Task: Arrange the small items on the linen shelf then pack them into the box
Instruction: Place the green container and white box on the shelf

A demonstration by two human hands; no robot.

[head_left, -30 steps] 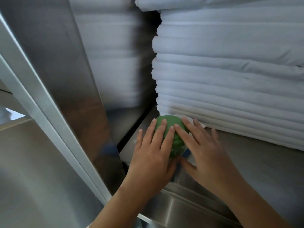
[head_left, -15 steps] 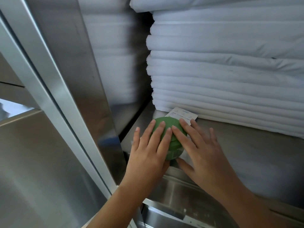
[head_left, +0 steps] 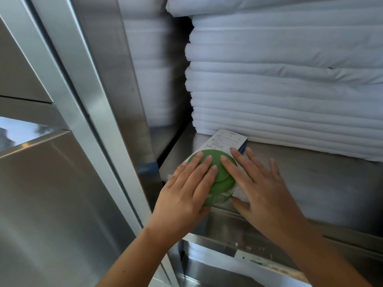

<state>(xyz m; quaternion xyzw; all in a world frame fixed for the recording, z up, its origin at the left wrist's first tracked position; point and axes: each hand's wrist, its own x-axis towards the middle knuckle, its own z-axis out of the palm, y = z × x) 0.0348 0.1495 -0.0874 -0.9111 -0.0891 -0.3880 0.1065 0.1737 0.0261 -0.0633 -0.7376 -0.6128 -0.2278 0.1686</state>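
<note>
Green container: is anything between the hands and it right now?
Nothing visible stands between them. The left hand lies flat on top of the green container, and the right hand touches its top and side.

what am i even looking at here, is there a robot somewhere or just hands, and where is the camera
There is no robot, only a person's two bare hands. The one current picture comes from a camera worn on the person's head, looking forward and down, so the arms reach in from below. The surface is a steel shelf carrying a tall stack of folded white linen. Near the shelf's front edge stands a round green tub, and a flat white box lies just behind it, towards the linen. The left hand and the right hand both lie with straight fingers on the tub's lid.
</note>
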